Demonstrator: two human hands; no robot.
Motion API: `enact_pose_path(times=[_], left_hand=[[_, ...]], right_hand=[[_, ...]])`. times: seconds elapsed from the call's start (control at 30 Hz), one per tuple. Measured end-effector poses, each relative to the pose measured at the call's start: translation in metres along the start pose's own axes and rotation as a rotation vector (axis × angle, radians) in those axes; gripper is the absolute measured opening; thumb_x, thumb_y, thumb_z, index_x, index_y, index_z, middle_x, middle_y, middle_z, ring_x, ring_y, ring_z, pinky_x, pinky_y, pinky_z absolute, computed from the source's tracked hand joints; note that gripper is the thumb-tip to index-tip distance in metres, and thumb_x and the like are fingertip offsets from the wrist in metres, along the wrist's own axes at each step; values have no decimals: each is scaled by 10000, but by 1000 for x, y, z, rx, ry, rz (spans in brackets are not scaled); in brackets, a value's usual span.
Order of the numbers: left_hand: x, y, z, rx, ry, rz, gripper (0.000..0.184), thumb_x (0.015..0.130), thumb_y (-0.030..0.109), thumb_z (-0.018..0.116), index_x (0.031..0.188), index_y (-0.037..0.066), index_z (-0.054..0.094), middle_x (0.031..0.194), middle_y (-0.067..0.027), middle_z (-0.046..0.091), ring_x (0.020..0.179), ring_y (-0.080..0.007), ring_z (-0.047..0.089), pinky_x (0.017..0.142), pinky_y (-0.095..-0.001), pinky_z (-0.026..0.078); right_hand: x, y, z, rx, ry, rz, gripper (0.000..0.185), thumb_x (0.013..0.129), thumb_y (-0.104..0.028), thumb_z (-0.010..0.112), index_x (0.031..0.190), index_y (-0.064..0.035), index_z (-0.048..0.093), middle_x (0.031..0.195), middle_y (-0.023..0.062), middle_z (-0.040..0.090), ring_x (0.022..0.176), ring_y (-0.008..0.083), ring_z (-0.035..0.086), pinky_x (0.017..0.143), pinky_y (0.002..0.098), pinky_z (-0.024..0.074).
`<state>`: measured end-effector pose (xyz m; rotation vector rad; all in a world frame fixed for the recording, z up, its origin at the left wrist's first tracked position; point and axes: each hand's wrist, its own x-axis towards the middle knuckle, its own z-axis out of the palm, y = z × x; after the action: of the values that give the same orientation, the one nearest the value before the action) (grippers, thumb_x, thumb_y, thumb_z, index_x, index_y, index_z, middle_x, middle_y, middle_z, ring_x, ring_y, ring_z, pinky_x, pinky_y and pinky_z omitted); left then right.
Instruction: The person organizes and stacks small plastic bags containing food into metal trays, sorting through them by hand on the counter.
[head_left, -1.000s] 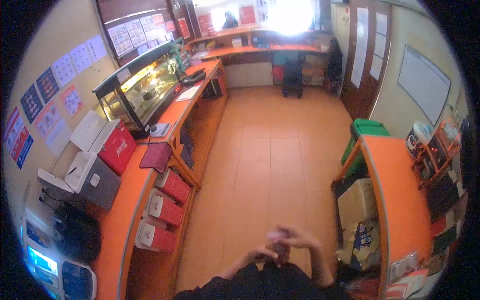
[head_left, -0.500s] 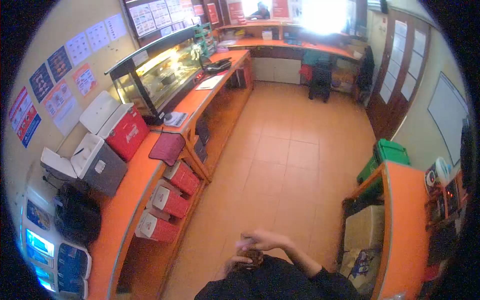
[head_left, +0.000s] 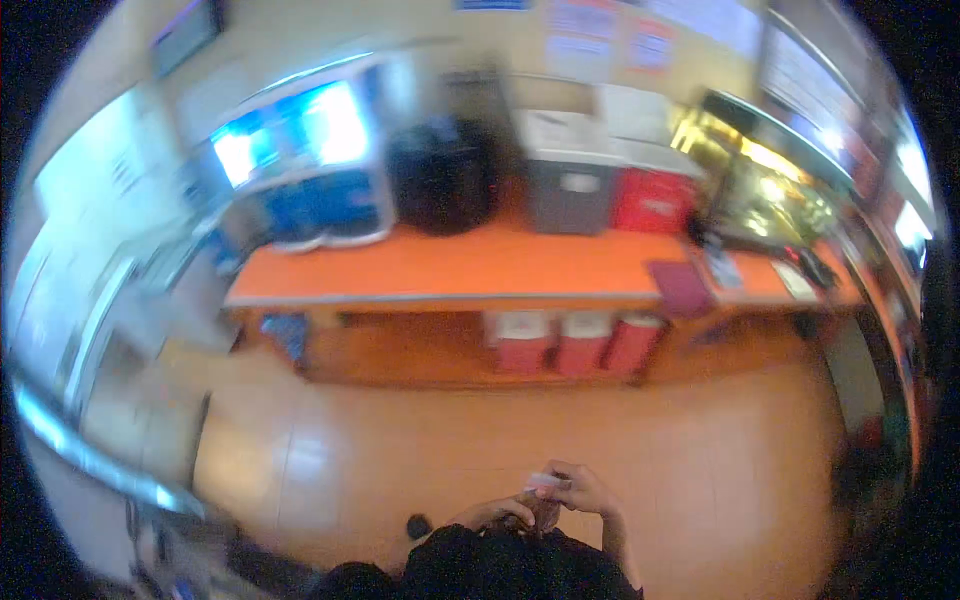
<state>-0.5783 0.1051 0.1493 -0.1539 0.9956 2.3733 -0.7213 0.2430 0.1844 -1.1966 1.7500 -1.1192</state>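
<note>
My left hand (head_left: 497, 513) is closed around a small brown object (head_left: 546, 512) close to my chest. What kind of thing it is I cannot make out, since the view is blurred and the fingers cover part of it. Just above it, the fingers of my right hand (head_left: 580, 489) pinch a pale, flat piece (head_left: 543, 481) at the object's upper end. Whether the pale piece is joined to the brown object does not show. Both hands are over the tiled floor, in front of my dark clothing.
A long orange counter (head_left: 450, 265) runs ahead, carrying a grey cooler box (head_left: 570, 190), a red cooler box (head_left: 655, 195), a maroon cloth (head_left: 682, 288) and a lit glass display cabinet (head_left: 770, 185). Red-and-white boxes (head_left: 580, 343) stand on the shelf below. A metal rail (head_left: 100, 455) is at left.
My view has swung left from along the room to face the counter. My right hand, earlier over the top of the brown object, now pinches a pale piece there.
</note>
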Motion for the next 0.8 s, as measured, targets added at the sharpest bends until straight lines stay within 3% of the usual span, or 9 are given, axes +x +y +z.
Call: enact_pose_path(times=[0.17, 0.3, 0.4, 0.43, 0.47, 0.53, 0.6, 0.67, 0.8], left_hand=[[-126, -3, -67, -54, 100, 315, 500, 734, 226, 673, 1154, 46, 470, 908, -72, 550, 897, -156, 530, 771, -281, 456], [-231, 4, -136, 67, 207, 457, 490, 741, 226, 676, 1152, 57, 470, 901, -60, 544, 887, -144, 524, 755, -266, 455], [-313, 9, -203, 266, 373, 421, 445, 766, 248, 674, 1143, 80, 507, 961, -56, 567, 891, -166, 545, 783, -291, 458], [-337, 7, -219, 334, 427, 396, 431, 774, 255, 673, 1140, 87, 520, 981, -55, 575, 892, -174, 553, 792, -299, 459], [-353, 2, -229, 378, 650, 570, 425, 789, 267, 667, 1137, 73, 522, 986, -64, 576, 899, -172, 556, 799, -297, 458], [-391, 6, -237, 406, 906, 739, 421, 804, 280, 662, 1134, 59, 524, 991, -73, 577, 907, -171, 560, 806, -295, 458], [-436, 19, -232, 913, 1421, 921, 380, 828, 306, 639, 1095, 45, 571, 1050, -86, 597, 955, -195, 575, 868, -317, 443], [-475, 21, -240, 828, 1578, 924, 337, 835, 280, 637, 1056, 31, 591, 1068, -85, 602, 999, -197, 566, 904, -322, 424], [-547, 26, -286, 512, 1749, 932, 286, 822, 226, 654, 1008, 17, 595, 988, -86, 617, 956, -175, 568, 859, -321, 444]], right_hand=[[130, -49, 95, 21, -364, 14, 255, 804, -263, 679, 925, -53, 601, 713, 17, 593, 564, 71, 533, 464, 218, 405], [217, -98, 200, 1, -493, -196, 269, 794, -231, 689, 956, -36, 598, 721, 20, 595, 566, 76, 535, 465, 219, 406], [273, -152, 269, 74, -656, -9, 288, 791, -210, 692, 987, -24, 594, 742, 25, 603, 620, 96, 558, 528, 234, 443], [287, -173, 289, 28, -618, -172, 276, 785, -197, 698, 967, -17, 597, 750, 27, 604, 652, 104, 564, 564, 248, 456], [302, -188, 309, -6, -577, -330, 263, 779, -184, 704, 946, -9, 600, 758, 28, 605, 685, 111, 570, 600, 261, 468], [333, -199, 343, 149, -627, -252, 241, 768, -178, 714, 897, -8, 601, 751, 30, 603, 701, 114, 567, 620, 273, 472], [371, -204, 379, 298, -677, -170, 224, 757, -172, 724, 848, -7, 602, 745, 32, 600, 717, 117, 564, 640, 285, 476], [418, -201, 414, -209, -665, -258, 233, 746, -167, 735, 808, -1, 584, 733, 36, 594, 722, 113, 563, 643, 281, 480], [501, -227, 492, -362, -904, -186, 238, 745, -158, 732, 818, 2, 572, 726, 43, 597, 720, 108, 563, 636, 275, 481]])
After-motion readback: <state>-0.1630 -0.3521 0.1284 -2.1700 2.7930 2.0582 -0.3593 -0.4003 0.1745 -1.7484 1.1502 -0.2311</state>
